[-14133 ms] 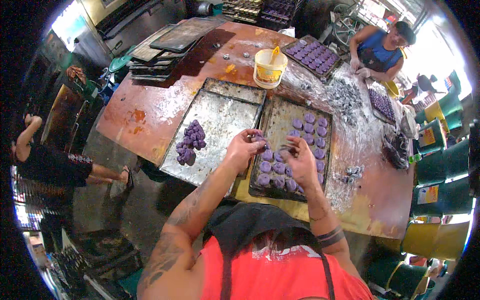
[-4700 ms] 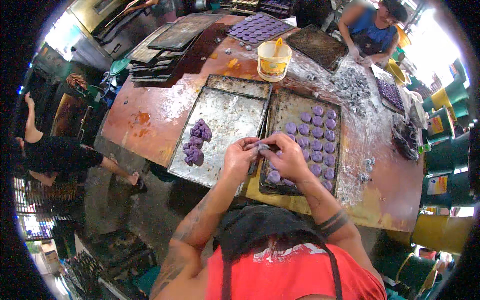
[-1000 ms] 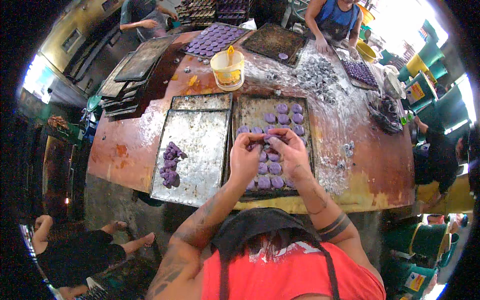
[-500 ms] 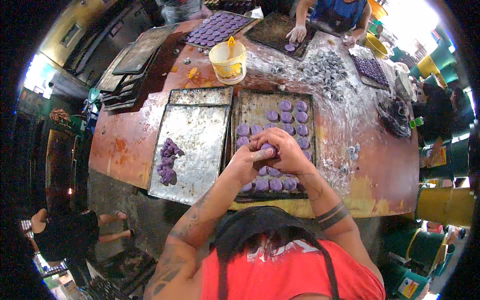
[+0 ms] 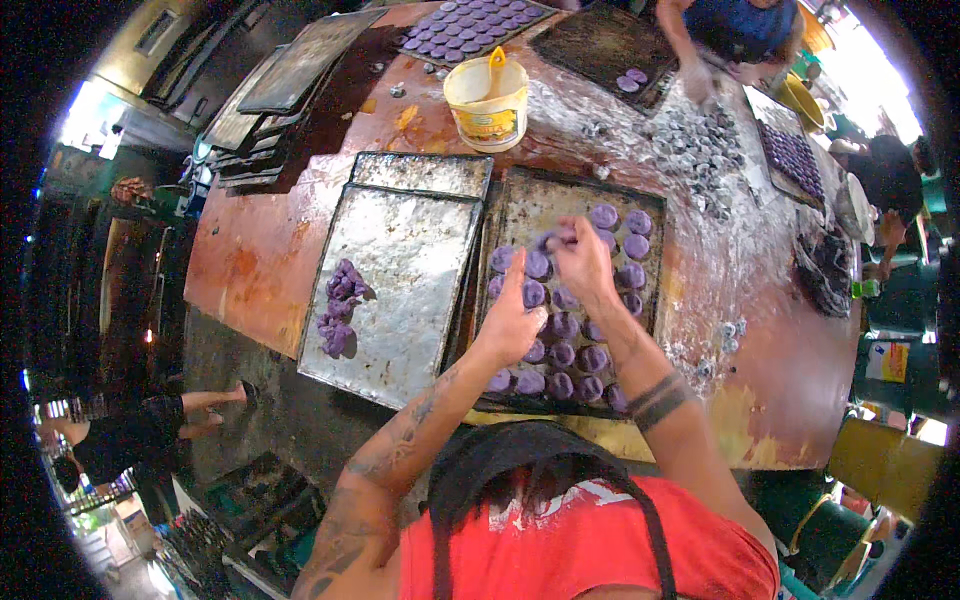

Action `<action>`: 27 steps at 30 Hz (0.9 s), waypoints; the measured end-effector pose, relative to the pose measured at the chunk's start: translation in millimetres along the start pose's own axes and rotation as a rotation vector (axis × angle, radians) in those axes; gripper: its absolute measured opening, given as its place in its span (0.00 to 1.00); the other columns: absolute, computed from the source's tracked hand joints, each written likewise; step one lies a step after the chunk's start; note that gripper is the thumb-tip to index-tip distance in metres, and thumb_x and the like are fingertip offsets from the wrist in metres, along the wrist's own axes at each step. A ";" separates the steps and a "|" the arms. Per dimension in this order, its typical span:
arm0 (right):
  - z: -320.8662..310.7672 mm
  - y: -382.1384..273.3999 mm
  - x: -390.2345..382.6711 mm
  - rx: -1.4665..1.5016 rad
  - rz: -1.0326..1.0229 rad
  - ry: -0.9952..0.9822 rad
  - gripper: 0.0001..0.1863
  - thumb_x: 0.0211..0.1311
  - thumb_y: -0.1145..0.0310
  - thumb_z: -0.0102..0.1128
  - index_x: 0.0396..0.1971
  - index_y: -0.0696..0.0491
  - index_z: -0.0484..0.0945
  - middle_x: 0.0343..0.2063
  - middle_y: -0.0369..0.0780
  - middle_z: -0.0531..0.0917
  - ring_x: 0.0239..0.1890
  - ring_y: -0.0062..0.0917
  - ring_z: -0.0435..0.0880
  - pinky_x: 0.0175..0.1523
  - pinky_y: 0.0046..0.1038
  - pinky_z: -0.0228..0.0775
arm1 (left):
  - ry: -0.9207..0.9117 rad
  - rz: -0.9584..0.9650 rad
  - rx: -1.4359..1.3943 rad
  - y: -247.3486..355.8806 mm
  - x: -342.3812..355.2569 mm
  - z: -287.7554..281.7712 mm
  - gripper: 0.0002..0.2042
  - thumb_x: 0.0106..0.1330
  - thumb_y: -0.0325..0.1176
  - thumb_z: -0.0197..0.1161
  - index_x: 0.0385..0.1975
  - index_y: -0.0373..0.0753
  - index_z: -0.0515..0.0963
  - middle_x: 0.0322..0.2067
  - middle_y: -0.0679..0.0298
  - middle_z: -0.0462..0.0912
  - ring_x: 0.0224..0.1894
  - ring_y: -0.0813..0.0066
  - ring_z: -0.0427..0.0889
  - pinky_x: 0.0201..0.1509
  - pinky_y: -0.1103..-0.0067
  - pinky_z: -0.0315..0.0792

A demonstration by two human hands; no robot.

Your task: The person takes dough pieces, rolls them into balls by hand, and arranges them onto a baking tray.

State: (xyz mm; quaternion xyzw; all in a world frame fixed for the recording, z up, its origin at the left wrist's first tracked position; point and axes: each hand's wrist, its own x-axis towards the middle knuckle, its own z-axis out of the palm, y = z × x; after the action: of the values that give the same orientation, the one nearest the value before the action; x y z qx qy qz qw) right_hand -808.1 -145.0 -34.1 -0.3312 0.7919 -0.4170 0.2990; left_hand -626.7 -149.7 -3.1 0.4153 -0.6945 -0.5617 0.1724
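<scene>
My right hand (image 5: pixel 584 262) is over the dark baking tray (image 5: pixel 655 260), pinching a purple dough round (image 5: pixel 548 240) in its fingertips, slightly blurred. Rows of flattened purple dough rounds (image 5: pixel 562 356) lie on that tray beneath my hands. Just left of it, my left hand (image 5: pixel 512 322) hovers above the tray's left side with the index finger stretched out and the thumb apart, holding nothing; it hides some of the rounds. A clump of loose purple dough pieces (image 5: pixel 342 300) rests on the shiny metal tray (image 5: pixel 400 260) to the left.
Beyond the trays stands a white bucket (image 5: pixel 487 110) with a yellow handle in it. Stacked trays (image 5: pixel 300 70) sit far left. Floury grey lumps (image 5: pixel 705 150) are spread at the right, near a co-worker's hand (image 5: pixel 696 82). A black plastic bag (image 5: pixel 825 270) lies at the right edge.
My hands were together around a dough round; now they have parted, the right one carrying it up and away over the tray. The co-worker's hand moved from the far tray toward the grey lumps.
</scene>
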 end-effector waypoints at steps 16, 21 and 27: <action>-61.0 36.9 -16.8 -0.362 -0.389 0.270 0.23 0.63 0.61 0.63 0.57 0.51 0.79 0.57 0.48 0.81 0.61 0.46 0.76 0.68 0.44 0.65 | 0.505 0.234 1.049 -121.1 -2.9 -181.0 0.12 0.55 0.26 0.63 0.40 0.39 0.84 0.35 0.54 0.82 0.40 0.48 0.82 0.46 0.60 0.78; -171.4 171.7 -129.9 -0.924 -0.168 0.651 0.20 0.56 0.73 0.64 0.51 0.53 0.82 0.48 0.47 0.81 0.55 0.44 0.77 0.60 0.44 0.69 | 0.423 0.293 1.119 -149.3 7.1 -232.0 0.10 0.54 0.23 0.65 0.36 0.39 0.85 0.32 0.57 0.82 0.40 0.53 0.82 0.45 0.60 0.76; -176.7 226.2 -185.8 -0.831 0.046 0.570 0.22 0.52 0.78 0.62 0.51 0.53 0.82 0.40 0.44 0.83 0.43 0.38 0.82 0.51 0.36 0.75 | 0.198 -0.006 -0.599 -114.4 20.1 -117.0 0.13 0.59 0.20 0.67 0.45 0.33 0.83 0.38 0.63 0.87 0.37 0.72 0.83 0.44 0.75 0.77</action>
State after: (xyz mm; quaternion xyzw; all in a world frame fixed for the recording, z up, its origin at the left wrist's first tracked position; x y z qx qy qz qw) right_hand -890.9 178.4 -107.9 -0.2777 0.9482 -0.1338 -0.0772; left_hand -512.3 -242.6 -77.0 0.4006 -0.4768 -0.6987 0.3521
